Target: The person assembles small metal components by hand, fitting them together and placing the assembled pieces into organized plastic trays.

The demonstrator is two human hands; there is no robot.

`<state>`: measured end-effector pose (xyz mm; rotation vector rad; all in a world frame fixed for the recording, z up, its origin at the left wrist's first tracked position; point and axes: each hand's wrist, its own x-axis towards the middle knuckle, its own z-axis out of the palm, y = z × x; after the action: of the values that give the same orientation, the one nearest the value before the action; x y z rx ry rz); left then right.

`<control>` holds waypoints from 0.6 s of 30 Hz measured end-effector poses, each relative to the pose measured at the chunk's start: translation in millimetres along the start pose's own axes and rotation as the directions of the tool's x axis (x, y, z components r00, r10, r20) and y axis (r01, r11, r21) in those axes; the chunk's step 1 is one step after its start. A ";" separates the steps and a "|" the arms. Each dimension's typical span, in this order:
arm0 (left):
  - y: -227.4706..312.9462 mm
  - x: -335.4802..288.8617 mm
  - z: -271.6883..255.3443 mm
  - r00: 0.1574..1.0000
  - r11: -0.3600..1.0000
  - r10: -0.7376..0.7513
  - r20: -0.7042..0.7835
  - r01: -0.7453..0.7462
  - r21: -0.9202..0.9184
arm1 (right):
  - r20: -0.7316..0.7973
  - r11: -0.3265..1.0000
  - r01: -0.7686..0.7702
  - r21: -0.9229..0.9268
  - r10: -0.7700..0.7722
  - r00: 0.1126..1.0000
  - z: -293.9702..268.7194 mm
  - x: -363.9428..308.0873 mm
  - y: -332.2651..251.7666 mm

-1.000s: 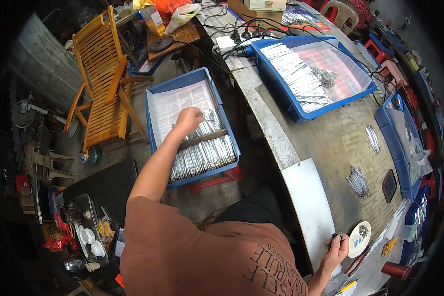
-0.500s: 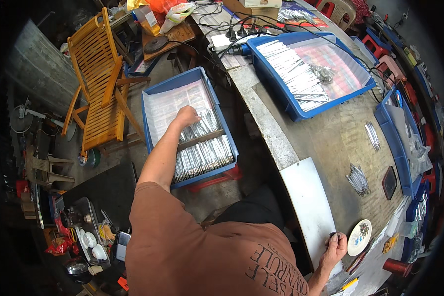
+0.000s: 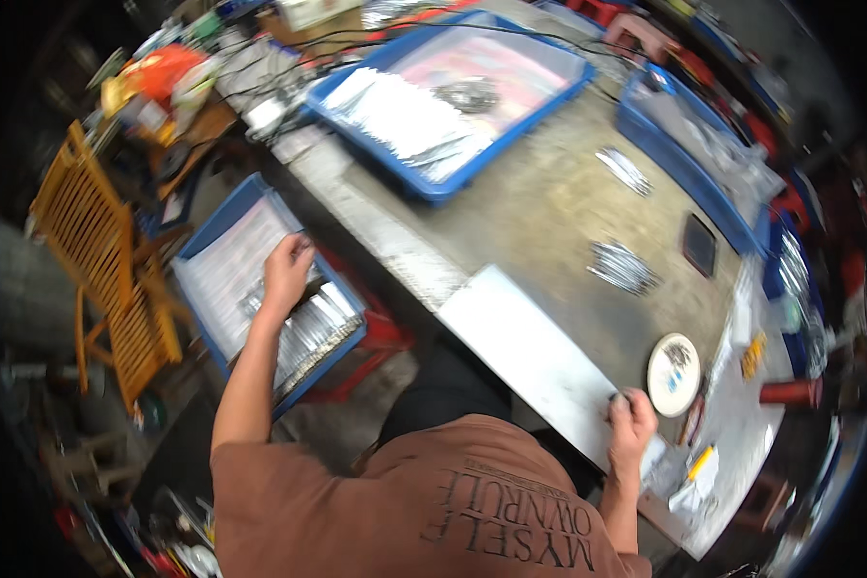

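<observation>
My left hand (image 3: 285, 277) is over the blue tray (image 3: 223, 326) at the left, its fingers closed. Motion blur hides what they hold, if anything. Slim silvery metal pieces (image 3: 315, 329) stand packed in rows in the tray's near part, beside pale sheeting (image 3: 229, 252). Resting by the edge of the workbench, my right hand (image 3: 634, 432) pinches a small dark thing (image 3: 616, 401) that I cannot make out. Just right of it is a cream dish (image 3: 673, 387) of tiny parts. Two small bunches of slim metal pieces (image 3: 624, 267) (image 3: 625, 170) lie farther back on the bench.
A larger blue tray (image 3: 432, 187) with many silvery pieces stands at the back of the workbench (image 3: 511, 226). A white board (image 3: 530, 352) lies along its front edge. A phone (image 3: 699, 245) and another blue bin (image 3: 689, 164) are at right. A wooden chair (image 3: 116, 260) stands far left.
The view has swung to the right and is blurred. My left hand has lifted from the metal pieces toward the tray's bench-side edge. My right hand stays near the dish, still pinched.
</observation>
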<state>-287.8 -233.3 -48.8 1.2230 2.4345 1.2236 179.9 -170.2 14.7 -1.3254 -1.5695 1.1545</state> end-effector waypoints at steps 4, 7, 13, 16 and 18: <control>76.5 -14.5 17.4 0.975 0.976 0.132 0.177 -0.096 -0.195 | 0.019 0.998 0.057 0.039 -0.058 0.998 2.0 -0.8 3.3; 130.8 -22.0 42.6 0.898 0.913 0.343 0.276 -0.251 -0.321 | -0.013 0.998 0.056 0.037 -0.056 0.998 -3.4 -6.7 10.0; 217.4 -28.4 110.0 0.628 0.764 0.645 0.435 -0.516 -0.388 | 0.055 0.997 0.053 0.047 -0.055 0.997 -12.1 -12.5 8.2; 232.0 -34.1 153.3 0.558 0.707 0.707 0.434 -0.565 -0.425 | 0.046 0.998 0.041 0.055 -0.044 0.998 -17.0 -18.5 5.8; 237.9 -37.6 176.0 0.545 0.682 0.727 0.418 -0.644 -0.346 | 0.027 0.997 0.038 0.061 -0.040 0.999 -20.4 -24.0 6.5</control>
<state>-39.5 -75.7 1.3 2.2312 1.4280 0.9659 205.0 -190.2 14.6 -1.2388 -1.5617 1.1920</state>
